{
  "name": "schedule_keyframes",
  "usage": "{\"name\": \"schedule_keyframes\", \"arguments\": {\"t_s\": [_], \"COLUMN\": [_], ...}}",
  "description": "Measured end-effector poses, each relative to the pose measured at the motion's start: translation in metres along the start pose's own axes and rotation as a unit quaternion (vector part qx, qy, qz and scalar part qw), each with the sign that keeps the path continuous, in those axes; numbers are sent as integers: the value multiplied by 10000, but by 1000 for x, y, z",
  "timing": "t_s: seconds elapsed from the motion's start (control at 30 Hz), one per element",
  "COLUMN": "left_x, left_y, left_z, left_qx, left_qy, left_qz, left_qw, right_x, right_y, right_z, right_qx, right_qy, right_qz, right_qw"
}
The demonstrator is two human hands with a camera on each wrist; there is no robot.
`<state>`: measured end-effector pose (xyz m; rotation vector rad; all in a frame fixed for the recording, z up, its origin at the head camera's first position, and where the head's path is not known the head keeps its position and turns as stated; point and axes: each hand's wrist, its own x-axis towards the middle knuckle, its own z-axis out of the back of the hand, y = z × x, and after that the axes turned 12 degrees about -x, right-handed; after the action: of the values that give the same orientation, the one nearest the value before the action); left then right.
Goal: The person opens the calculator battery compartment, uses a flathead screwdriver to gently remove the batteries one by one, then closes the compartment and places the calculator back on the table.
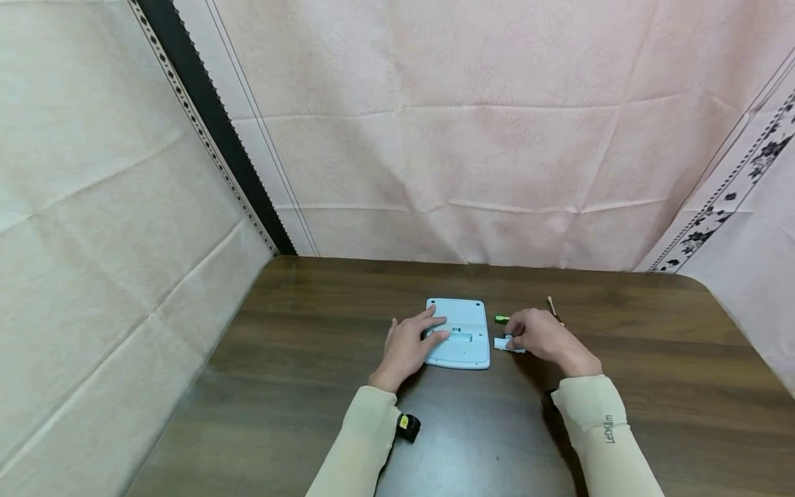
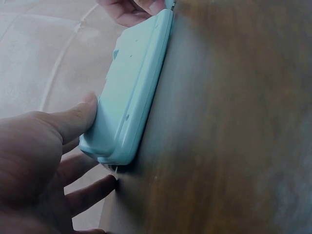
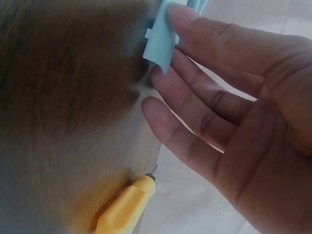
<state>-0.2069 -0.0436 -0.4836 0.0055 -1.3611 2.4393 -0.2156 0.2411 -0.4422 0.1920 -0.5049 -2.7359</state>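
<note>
A flat light-blue device (image 1: 462, 353), perhaps a calculator, lies on the table with its screw-dotted back up and a battery slot (image 1: 459, 336) in the middle. My left hand (image 1: 406, 345) rests on its left side; the thumb (image 2: 78, 119) touches the back surface, and the fingers are fairly straight. To the right of the device, my right hand (image 1: 546, 338) pinches a small light-blue battery cover (image 3: 161, 41) with side tabs between thumb and fingers. Part of the cover is hidden by the thumb. Just beyond that hand lies a green battery (image 1: 502, 319).
A yellow-handled screwdriver (image 3: 124, 207) lies on the brown wooden table (image 1: 323, 324) by the right hand. Behind the right hand a thin pale-tipped stick (image 1: 550, 304) pokes out. Pale cloth curtains (image 1: 466, 172) hang at the back and left.
</note>
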Motion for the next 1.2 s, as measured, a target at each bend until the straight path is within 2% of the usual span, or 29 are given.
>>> {"name": "schedule_keyframes", "arguments": {"t_s": [0.6, 0.83, 1.03, 1.2], "left_x": [0, 0, -1, -2], "left_y": [2, 1, 1, 1], "left_z": [5, 9, 10, 10], "left_qx": [-151, -297, -205, -90], "left_qy": [90, 48, 40, 69], "left_qz": [-1, 24, 60, 98], "left_qw": [9998, 9995, 9998, 9999], "right_x": [-1, -1, 1, 3], "right_y": [3, 6, 13, 25], "right_z": [1, 4, 7, 6], "right_qx": [367, 254, 122, 192], "right_qy": [-132, -538, -1029, -1279], "right_qz": [90, -29, 101, 147], "right_qw": [9992, 9982, 9946, 9915]}}
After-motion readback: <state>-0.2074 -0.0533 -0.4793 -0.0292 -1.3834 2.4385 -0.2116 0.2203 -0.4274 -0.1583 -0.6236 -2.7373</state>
